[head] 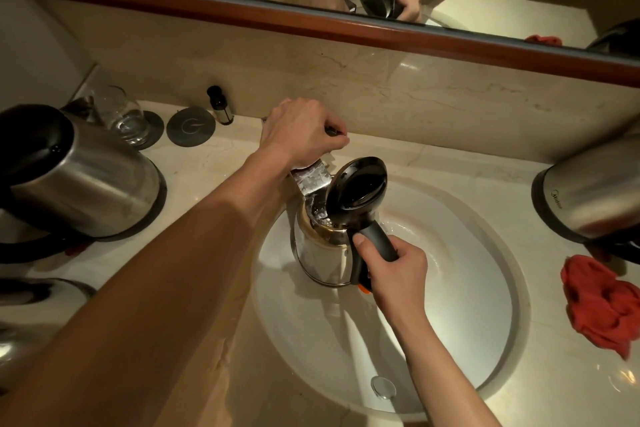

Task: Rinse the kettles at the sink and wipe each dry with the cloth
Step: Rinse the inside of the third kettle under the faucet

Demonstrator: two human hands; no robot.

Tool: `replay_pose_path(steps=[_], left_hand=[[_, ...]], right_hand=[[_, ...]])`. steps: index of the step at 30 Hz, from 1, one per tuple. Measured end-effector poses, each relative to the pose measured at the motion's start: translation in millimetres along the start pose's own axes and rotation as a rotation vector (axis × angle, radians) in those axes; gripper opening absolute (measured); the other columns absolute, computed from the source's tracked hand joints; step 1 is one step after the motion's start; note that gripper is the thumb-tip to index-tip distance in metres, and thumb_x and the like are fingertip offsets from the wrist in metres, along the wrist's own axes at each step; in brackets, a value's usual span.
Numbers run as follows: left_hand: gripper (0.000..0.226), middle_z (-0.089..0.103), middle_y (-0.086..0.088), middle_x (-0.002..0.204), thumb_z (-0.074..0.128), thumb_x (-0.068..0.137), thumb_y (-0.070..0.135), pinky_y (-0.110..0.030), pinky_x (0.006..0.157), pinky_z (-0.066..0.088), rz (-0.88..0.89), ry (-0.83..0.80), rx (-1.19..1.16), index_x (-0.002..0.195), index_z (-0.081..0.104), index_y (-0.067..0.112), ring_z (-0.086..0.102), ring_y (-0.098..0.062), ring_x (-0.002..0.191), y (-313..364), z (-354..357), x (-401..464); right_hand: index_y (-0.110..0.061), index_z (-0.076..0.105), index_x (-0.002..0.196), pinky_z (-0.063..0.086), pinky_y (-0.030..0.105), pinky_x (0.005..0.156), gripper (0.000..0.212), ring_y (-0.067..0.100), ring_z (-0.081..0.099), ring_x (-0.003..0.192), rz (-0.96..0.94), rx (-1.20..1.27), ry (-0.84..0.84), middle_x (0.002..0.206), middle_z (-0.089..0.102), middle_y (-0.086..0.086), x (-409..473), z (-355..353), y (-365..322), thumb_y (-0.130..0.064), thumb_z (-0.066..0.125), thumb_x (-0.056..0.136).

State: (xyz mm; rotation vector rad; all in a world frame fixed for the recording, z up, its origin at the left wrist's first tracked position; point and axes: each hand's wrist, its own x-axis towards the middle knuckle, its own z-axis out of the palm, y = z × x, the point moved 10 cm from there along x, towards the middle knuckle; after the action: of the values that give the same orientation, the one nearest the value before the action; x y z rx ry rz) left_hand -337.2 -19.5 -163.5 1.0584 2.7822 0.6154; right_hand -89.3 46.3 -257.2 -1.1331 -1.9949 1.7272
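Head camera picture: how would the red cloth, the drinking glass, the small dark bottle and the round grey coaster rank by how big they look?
1. red cloth
2. drinking glass
3. round grey coaster, looking close to the glass, so that pair is unsure
4. small dark bottle

The wide lens distorts the edges.

marble counter (pixel 221 163) | marble backsplash (pixel 415 87) | wood-framed mirror (pixel 311 24) | warm light

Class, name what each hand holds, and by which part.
Right hand grips the kettle by its black handle, over the sink. Left hand grips the tap lever.
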Motion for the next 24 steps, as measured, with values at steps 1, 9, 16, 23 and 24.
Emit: replay_pose_path(steps=[1,9,16,23,24], left_hand=[[0.02,0.075,0.017,0.097,0.062,0.086,0.053,-0.035,0.085,0.05,0.002,0.002,0.003,0.095,0.076,0.043,0.066,-0.018,0.096,0.0,-0.4,0.2],[0.019,0.075,0.016,0.095,0.061,0.084,0.053,-0.037,0.086,0.051,-0.005,0.001,-0.004,0.093,0.076,0.044,0.066,-0.019,0.095,-0.6,1.1,0.0],[0.02,0.075,0.016,0.095,0.061,0.086,0.051,-0.034,0.082,0.049,0.011,0.005,0.001,0.094,0.076,0.042,0.066,-0.017,0.094,1.0,0.4,0.2],[0.02,0.075,0.016,0.095,0.062,0.086,0.051,-0.032,0.082,0.047,0.01,0.013,0.008,0.095,0.077,0.041,0.066,-0.016,0.093,1.9,-1.2,-0.3],[0.02,0.075,0.016,0.095,0.062,0.087,0.05,-0.032,0.083,0.046,0.011,0.012,0.007,0.095,0.077,0.041,0.066,-0.016,0.093,2.3,-1.6,-0.6]], right_hand=[[-0.025,0.05,0.045,0.036,0.04,0.055,0.044,0.022,0.04,0.052,0.001,0.003,-0.001,0.05,0.039,0.002,-0.1,0.2,0.1,-0.055,0.075,0.065],[-0.027,0.052,0.044,0.038,0.04,0.055,0.042,0.022,0.041,0.053,-0.006,-0.008,-0.006,0.049,0.04,0.001,0.8,0.3,-0.9,-0.055,0.075,0.065],[-0.026,0.048,0.045,0.035,0.04,0.056,0.045,0.022,0.037,0.054,-0.005,-0.004,-0.007,0.05,0.036,-0.001,0.7,-0.4,0.5,-0.055,0.076,0.066],[-0.024,0.045,0.045,0.033,0.037,0.056,0.047,0.02,0.036,0.052,-0.025,-0.015,-0.007,0.05,0.037,0.003,-0.8,-0.1,-4.4,-0.056,0.074,0.065],[-0.024,0.046,0.045,0.034,0.037,0.056,0.047,0.02,0.036,0.053,-0.024,-0.018,-0.007,0.05,0.037,0.003,-0.8,-0.2,-4.5,-0.056,0.073,0.065]])
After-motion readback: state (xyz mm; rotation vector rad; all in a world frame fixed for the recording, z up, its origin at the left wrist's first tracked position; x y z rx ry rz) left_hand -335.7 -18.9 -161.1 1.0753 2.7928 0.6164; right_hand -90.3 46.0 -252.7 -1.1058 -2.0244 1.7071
